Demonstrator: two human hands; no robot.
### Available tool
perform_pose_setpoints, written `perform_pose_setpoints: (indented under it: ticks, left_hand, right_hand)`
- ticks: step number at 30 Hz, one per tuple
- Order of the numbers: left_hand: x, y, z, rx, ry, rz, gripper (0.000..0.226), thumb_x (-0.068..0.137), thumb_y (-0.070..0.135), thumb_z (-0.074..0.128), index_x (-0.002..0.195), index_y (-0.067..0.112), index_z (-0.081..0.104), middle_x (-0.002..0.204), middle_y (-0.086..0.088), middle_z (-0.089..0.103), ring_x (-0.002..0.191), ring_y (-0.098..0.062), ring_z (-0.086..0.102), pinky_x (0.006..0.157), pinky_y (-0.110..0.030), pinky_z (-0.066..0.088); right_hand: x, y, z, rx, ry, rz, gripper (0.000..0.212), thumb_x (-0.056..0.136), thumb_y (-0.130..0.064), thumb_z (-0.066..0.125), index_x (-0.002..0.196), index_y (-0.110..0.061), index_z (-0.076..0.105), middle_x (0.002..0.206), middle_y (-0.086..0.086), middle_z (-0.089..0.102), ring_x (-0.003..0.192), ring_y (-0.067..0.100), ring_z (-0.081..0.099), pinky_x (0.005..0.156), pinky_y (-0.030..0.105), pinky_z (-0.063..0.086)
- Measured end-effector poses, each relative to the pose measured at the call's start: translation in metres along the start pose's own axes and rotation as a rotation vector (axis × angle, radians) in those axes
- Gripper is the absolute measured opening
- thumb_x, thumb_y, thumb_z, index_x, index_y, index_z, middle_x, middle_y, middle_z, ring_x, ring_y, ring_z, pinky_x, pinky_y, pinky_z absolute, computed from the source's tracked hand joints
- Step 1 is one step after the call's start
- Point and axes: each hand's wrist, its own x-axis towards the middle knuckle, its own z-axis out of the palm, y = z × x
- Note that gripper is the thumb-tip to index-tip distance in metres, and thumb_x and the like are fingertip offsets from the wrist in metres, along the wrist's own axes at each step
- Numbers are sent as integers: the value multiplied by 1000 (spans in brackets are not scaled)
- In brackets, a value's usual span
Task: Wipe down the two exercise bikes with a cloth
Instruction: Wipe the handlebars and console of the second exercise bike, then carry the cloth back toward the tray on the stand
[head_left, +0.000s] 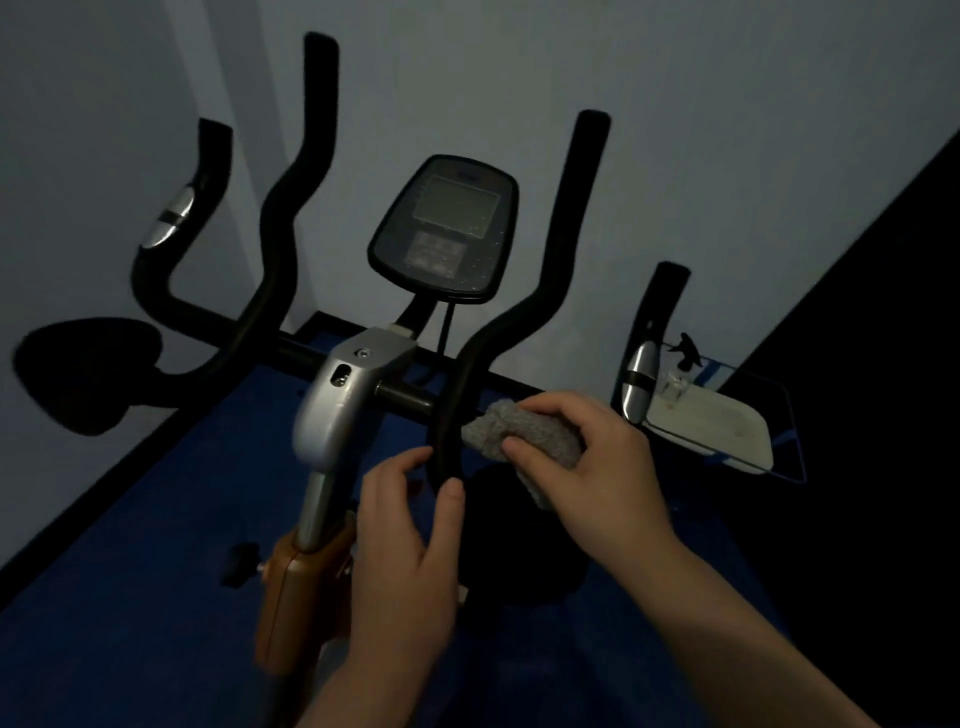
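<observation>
One exercise bike fills the dim view: black curved handlebars (545, 291), a silver stem clamp (337, 395) and a dark console with a grey screen (447, 228). My right hand (592, 467) grips a grey cloth (524, 431) and presses it against the lower bend of the right inner handlebar. My left hand (410, 525) pinches that same black bar just below the cloth, thumb and fingers around it. No second bike shows.
A white tray on a glass-topped stand (727, 431) sits at the right with a small spray bottle (685, 353). Pale walls stand close behind the bike. The floor (156, 571) is blue matting. An orange frame part with a black knob (291, 577) lies below the stem.
</observation>
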Motion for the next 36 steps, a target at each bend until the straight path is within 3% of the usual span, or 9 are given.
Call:
perform_pose_setpoints:
  ticks: [2, 5, 10, 13, 15, 23, 25, 31, 36]
  left_hand:
    - [-6, 10, -2, 66, 8, 89, 29, 86, 43, 49, 114, 38, 48, 112, 23, 48, 111, -1, 48, 91, -31, 45]
    - [-21, 34, 8, 159, -1, 199, 29, 83, 31, 53, 111, 35, 51, 108, 24, 48, 107, -1, 46, 88, -22, 37]
    - [-69, 76, 49, 194, 28, 298, 27, 82, 27, 54, 109, 28, 56, 107, 15, 53, 104, -4, 45, 92, -29, 34]
    - [-112, 91, 84, 84, -78, 304, 21, 84, 26, 53, 103, 35, 54, 103, 25, 50, 101, 3, 48, 88, -17, 37]
    - [-145, 93, 113, 84, -165, 316, 20, 84, 27, 53, 103, 34, 54, 103, 26, 50, 102, 1, 50, 86, -17, 37]
    - [-238, 64, 200, 178, -512, 202, 26, 89, 18, 59, 106, 35, 51, 106, 19, 51, 103, 1, 52, 80, -13, 38]
    - [-243, 58, 214, 226, -560, 149, 23, 90, 19, 58, 107, 33, 51, 108, 15, 52, 104, -4, 52, 83, -20, 40]
    - [-228, 46, 262, 271, -660, 113, 20, 90, 18, 57, 106, 29, 52, 107, 9, 52, 101, -7, 52, 84, -23, 40]
    - [-188, 40, 313, 277, -726, 100, 19, 91, 20, 56, 110, 23, 56, 108, 7, 53, 97, -7, 53, 82, -23, 40]
  right_hand:
    - [-10, 2, -13, -2, 18, 8, 22, 76, -30, 75, 96, -34, 65, 94, -18, 63, 91, -3, 59, 75, 18, 49]
    - [-34, 10, -38, -8, 59, -1, 22, 75, -30, 75, 94, -36, 64, 94, -20, 62, 90, -5, 57, 75, 14, 48]
    - [-99, 36, -100, -20, 109, 39, 22, 75, -31, 75, 93, -36, 64, 93, -21, 62, 90, -4, 57, 74, 13, 46]
    - [-149, 60, -144, -30, 153, 87, 22, 75, -32, 74, 93, -38, 63, 91, -22, 60, 89, -4, 57, 72, 13, 46]
    - [-184, 80, -170, -56, 180, 137, 21, 75, -33, 74, 92, -39, 62, 90, -22, 59, 88, -5, 56, 71, 12, 46]
    - [-292, 154, -235, -186, 150, 417, 16, 77, -35, 72, 89, -37, 61, 90, -19, 58, 81, -2, 55, 64, 18, 45]
    - [-303, 166, -243, -207, 119, 462, 15, 78, -36, 71, 89, -37, 61, 91, -18, 58, 81, -3, 54, 62, 16, 44]
    - [-298, 205, -248, -177, 98, 576, 15, 80, -36, 69, 92, -33, 62, 95, -16, 58, 84, 2, 56, 71, 28, 52]
    - [-260, 247, -249, -210, 27, 680, 14, 81, -37, 68, 92, -32, 61, 95, -16, 57, 85, 4, 56, 73, 30, 52]
